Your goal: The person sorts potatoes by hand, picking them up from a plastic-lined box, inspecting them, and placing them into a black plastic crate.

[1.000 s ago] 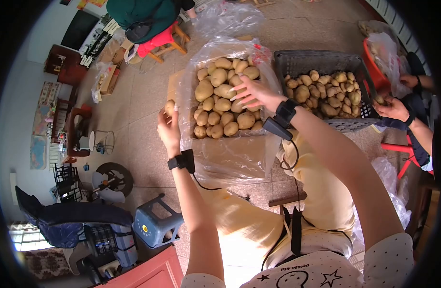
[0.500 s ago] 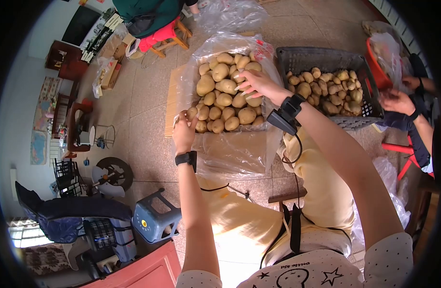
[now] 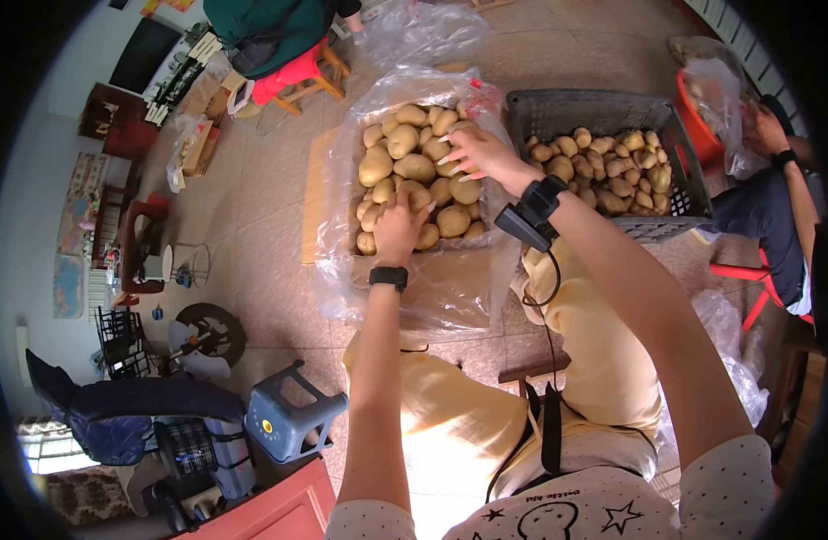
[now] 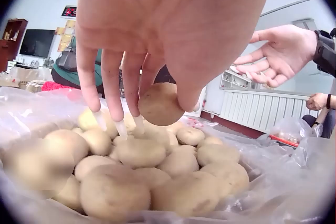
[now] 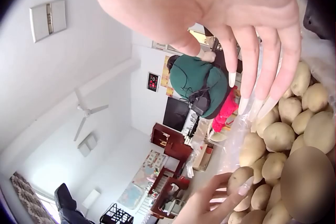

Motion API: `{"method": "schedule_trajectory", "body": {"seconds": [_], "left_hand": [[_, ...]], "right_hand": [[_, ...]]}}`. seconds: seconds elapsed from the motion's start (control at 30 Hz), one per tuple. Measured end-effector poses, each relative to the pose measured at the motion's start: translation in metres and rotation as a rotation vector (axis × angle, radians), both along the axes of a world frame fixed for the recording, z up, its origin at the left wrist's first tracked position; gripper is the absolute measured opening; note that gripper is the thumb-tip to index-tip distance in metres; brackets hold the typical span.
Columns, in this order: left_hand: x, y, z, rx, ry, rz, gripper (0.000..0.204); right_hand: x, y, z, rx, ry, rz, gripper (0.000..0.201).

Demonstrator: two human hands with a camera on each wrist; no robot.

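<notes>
My left hand (image 3: 398,229) is over the near part of a plastic-lined box of potatoes (image 3: 416,167). It pinches one potato (image 4: 161,104) between thumb and forefinger, while the other fingers point down at the heap. Over the box's right side hovers my right hand (image 3: 488,155), fingers spread and loosely bent, nothing in its grasp. In the right wrist view its long nails (image 5: 262,109) overlap the potatoes at the box's edge. Clear plastic lining (image 3: 337,274) spills over the box's sides.
To the right stands a black crate (image 3: 603,103) of smaller potatoes. Beyond it are a red tub (image 3: 695,115) and a seated person's hand (image 3: 767,130). A blue stool (image 3: 292,416) stands at my left; a red-covered stool (image 3: 292,83) is farther back.
My left hand has moved right with its potato, from beside the box to over the heap. The right hand stays nearly in place. The other person's hand has moved away from the crate.
</notes>
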State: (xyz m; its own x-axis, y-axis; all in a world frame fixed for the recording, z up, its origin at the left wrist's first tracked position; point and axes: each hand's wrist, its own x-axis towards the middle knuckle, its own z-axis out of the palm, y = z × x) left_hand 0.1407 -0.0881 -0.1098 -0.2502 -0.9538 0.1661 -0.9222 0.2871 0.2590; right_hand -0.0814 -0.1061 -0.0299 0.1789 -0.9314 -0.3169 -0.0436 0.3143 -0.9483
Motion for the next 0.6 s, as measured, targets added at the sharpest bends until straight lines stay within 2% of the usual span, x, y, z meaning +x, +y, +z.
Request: {"method": "schedule_trajectory", "body": {"seconds": [0.07,0.17,0.27,0.43,0.5,0.53,0.57,0.6], "left_hand": [[-0.007,0.0,-0.012,0.031,-0.058,-0.049,0.046],[-0.01,0.007,-0.01,0.021,-0.05,-0.03,0.041],[-0.007,0.009,0.0,0.071,0.025,0.001,0.039],[0.002,0.017,0.018,0.07,0.094,0.043,0.036],[0.001,0.02,0.028,0.051,0.091,0.061,0.035],[0.001,0.022,0.032,0.038,0.082,0.053,0.036],[0.001,0.022,0.036,0.035,0.097,0.05,0.036],[-0.002,0.025,0.041,0.054,0.078,0.081,0.036]], "right_hand": [[-0.002,0.001,0.004,0.009,0.013,-0.019,0.058],[-0.008,0.001,0.009,0.018,0.023,-0.054,0.06],[-0.013,-0.002,0.008,0.027,0.017,-0.04,0.06],[-0.021,-0.002,0.015,-0.012,0.015,-0.124,0.056],[-0.041,-0.008,0.02,-0.196,0.081,-0.17,0.049],[-0.049,-0.011,0.024,-0.464,-0.051,-0.292,0.038],[-0.064,-0.013,0.03,-0.574,-0.051,-0.422,0.039],[-0.077,-0.012,0.044,-0.583,-0.087,-0.503,0.042]]}}
